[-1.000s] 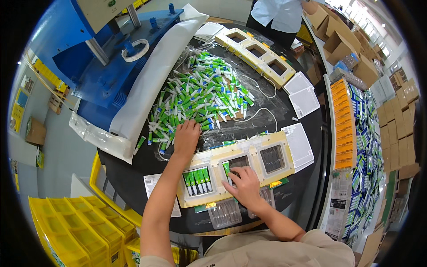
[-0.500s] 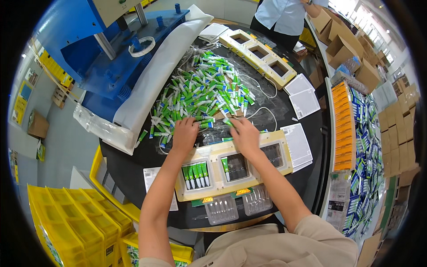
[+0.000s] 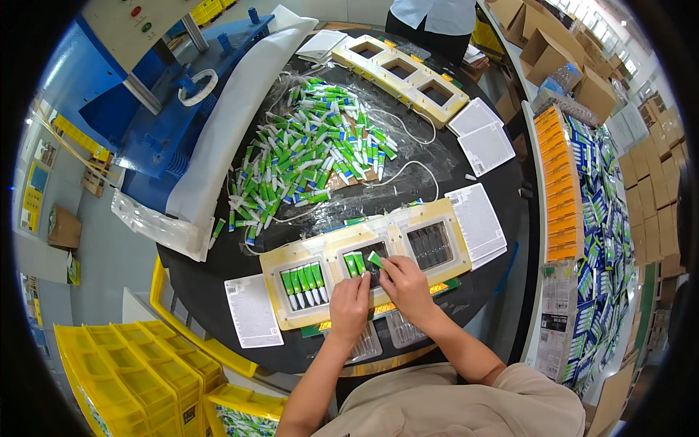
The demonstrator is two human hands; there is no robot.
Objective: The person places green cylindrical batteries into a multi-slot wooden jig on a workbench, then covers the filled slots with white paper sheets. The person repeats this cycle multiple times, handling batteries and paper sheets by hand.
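A cream-coloured frame (image 3: 329,243) with three windows lies in front of me on the black table. Its left window holds a row of several small green-and-white tubes (image 3: 303,282), caps toward me. At the middle window my left hand (image 3: 349,309) has its fingers closed over the lower end of a tube (image 3: 354,264), one of two lying side by side there; the fingers partly hide them. Just right of it, my right hand (image 3: 408,290) pinches another green-and-white tube (image 3: 375,258) above the same window. Clear plastic blister trays line the windows; the right blister (image 3: 429,245) has no tubes.
Beyond the frame lies a big heap of tubes (image 3: 309,149) on plastic film. A second frame (image 3: 400,69) and white cards (image 3: 477,226) lie around the table. A blue press (image 3: 167,124) stands at left, yellow crates (image 3: 131,371) at lower left. A person (image 3: 433,22) stands across the table.
Both hands have come back from the heap's near edge to the middle window, the right one carrying a tube. A second tube now lies in that window. The view has shifted slightly.
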